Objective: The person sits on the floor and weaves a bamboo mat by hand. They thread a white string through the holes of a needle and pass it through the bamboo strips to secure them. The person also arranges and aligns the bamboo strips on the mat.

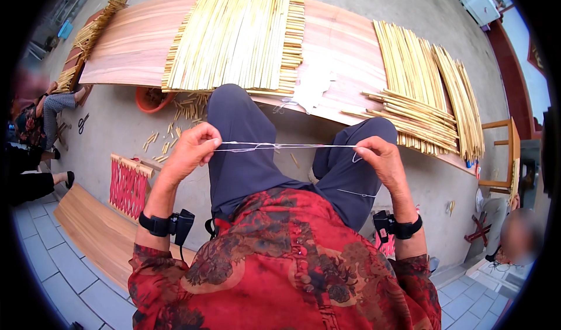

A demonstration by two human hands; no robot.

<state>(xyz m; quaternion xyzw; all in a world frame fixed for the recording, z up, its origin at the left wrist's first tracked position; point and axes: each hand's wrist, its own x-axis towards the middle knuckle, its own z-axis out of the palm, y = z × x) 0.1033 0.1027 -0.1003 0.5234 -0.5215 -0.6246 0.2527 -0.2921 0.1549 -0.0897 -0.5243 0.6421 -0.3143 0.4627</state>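
Thin white thread (286, 145) runs taut in several strands between my two hands, above my lap. My left hand (190, 150) pinches one end between thumb and fingertips. At the other end, my right hand (381, 158) pinches the strands, and a small loop hangs below its fingertips. A thin, needle-like sliver (356, 193) shows over my right thigh; whether it joins the thread cannot be made out. Beyond my knees, a wide row of pale yellow sticks (231, 41) lies side by side on a wooden board (333, 35).
More sticks (409, 67) lie at the board's right, some loose across the others. White scraps (312, 90) rest near its front edge. An orange basin (153, 100), short stick pieces (190, 108), scissors (83, 123) and a red-webbed stool (128, 181) are leftward. People sit at both sides.
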